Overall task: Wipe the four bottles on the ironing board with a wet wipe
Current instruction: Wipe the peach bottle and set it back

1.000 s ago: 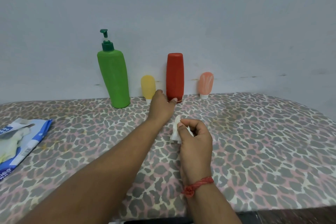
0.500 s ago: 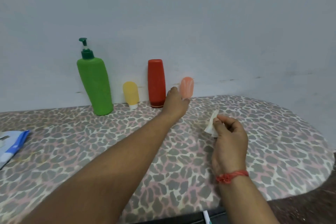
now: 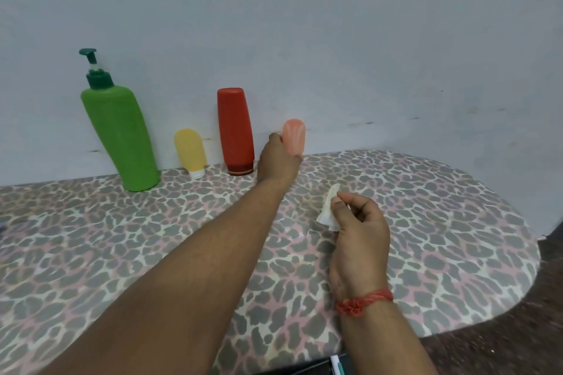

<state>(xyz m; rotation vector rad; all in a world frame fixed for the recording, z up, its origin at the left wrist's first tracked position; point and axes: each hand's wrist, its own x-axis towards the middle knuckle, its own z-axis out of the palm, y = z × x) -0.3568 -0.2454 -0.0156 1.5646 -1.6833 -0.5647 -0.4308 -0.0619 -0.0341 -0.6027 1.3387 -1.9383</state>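
Four bottles stand in a row along the far edge of the ironing board (image 3: 426,222), against the pale wall (image 3: 335,24): a tall green pump bottle (image 3: 122,137) at the left, then a small yellow bottle (image 3: 190,151) standing on its white cap, a red bottle (image 3: 235,131) standing cap-down, and a small pink bottle (image 3: 294,136) at the right end. The left hand (image 3: 278,163) reaches across the leopard-print cover and wraps its fingers round the lower part of the pink bottle, hiding its base. The right hand (image 3: 358,231) hovers above the board, nearer the person and apart from the bottles, with its thumb and curled fingers pinching a crumpled white wet wipe (image 3: 329,210). A red thread band (image 3: 364,301) circles the right wrist.
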